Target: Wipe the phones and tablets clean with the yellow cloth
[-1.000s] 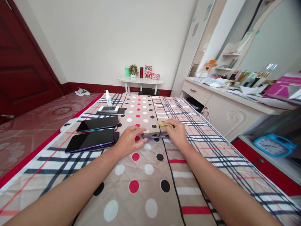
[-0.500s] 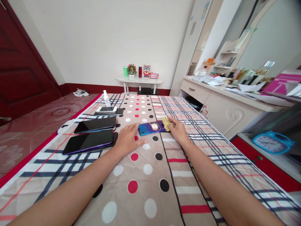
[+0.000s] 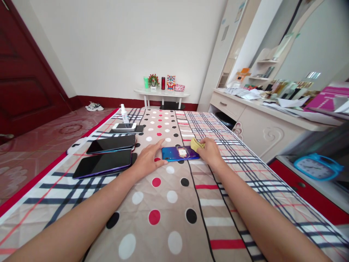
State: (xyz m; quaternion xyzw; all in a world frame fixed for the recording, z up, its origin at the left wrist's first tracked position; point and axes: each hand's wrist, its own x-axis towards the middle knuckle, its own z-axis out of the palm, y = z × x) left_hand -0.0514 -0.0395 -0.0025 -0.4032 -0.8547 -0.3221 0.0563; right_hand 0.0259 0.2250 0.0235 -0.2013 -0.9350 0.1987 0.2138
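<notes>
A blue-purple phone [image 3: 172, 154] lies back side up on the bedspread, with a light square patch near its middle. My right hand [image 3: 211, 151] pinches a folded yellow cloth [image 3: 195, 144] against the phone's right end. At the phone's left end is my left hand [image 3: 148, 158], fingers and thumb spread, the thumb tip close to the phone's lower left corner. It holds nothing. Left of that hand, a dark phone with a purple edge [image 3: 103, 163] rests partly over another black one. Behind it lies a further dark phone [image 3: 111, 143].
Farther back are a white phone [image 3: 124, 126] on a dark one and a white spray bottle [image 3: 124, 114]. The patterned bedspread [image 3: 163, 233] covers the bed. A dresser [image 3: 261, 127] stands to the right, with a blue clock [image 3: 316, 166] nearby. A low white table [image 3: 161, 92] is by the wall.
The blue phone now lies slightly nearer me and straighter. My left thumb has moved up beside its corner, the left fingers spread wider. My right hand and the cloth have shifted slightly right.
</notes>
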